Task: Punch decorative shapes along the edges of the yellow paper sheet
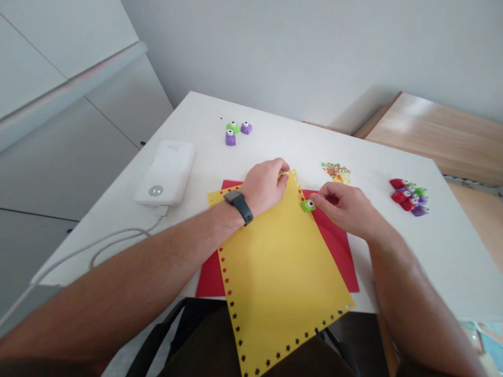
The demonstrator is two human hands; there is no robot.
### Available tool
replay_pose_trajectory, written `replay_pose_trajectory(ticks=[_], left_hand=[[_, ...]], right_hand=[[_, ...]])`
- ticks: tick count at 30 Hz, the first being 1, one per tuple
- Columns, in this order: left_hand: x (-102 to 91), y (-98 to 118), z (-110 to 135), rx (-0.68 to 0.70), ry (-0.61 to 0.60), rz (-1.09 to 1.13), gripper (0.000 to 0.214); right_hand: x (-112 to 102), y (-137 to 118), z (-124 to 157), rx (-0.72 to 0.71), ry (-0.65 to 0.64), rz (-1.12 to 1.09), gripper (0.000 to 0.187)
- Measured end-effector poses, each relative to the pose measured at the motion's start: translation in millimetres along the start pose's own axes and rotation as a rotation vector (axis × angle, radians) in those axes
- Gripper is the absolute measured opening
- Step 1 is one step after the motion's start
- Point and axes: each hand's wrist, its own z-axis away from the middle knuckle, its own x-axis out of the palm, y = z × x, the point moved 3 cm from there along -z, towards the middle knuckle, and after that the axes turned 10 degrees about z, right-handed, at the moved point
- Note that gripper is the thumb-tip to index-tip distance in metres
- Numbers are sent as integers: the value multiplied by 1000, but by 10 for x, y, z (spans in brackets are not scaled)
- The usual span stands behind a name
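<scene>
A yellow sheet of paper (283, 251) with small star and other shapes punched along its edges lies over a red sheet (210, 277). Its near end sticks out past the table's front edge. My left hand (265, 183), a dark watch on its wrist, rests across the yellow sheet's far part, with its closed fingers at the far edge. At the sheet's right edge, my right hand (343, 207) grips a small green paper punch (307, 206) with an eye on top. Thumb and fingers are closed at the punch's right side.
Tiny coloured paper cut-outs (337, 172) lie beyond my right hand. Several red, green and purple punches (408, 196) are clustered farther right. At the back stand two purple punches (230, 137) and a green one (232, 126). A white power bank (167, 173) with a cable sits left.
</scene>
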Motion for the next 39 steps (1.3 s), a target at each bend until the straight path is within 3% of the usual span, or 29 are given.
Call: replay_pose_trajectory(ticks=[5,14,39], left_hand=[[8,-10,-5,-2,-4,12,16],[22,-26,0,1,2,15,16],[23,-2,-4,1,11,14,16]], right_hand=[[26,-62,7,-95,-93,68,45],[64,-57,10,-125,-94,88,37],[110,-14,-49,-50,-106,80,33]])
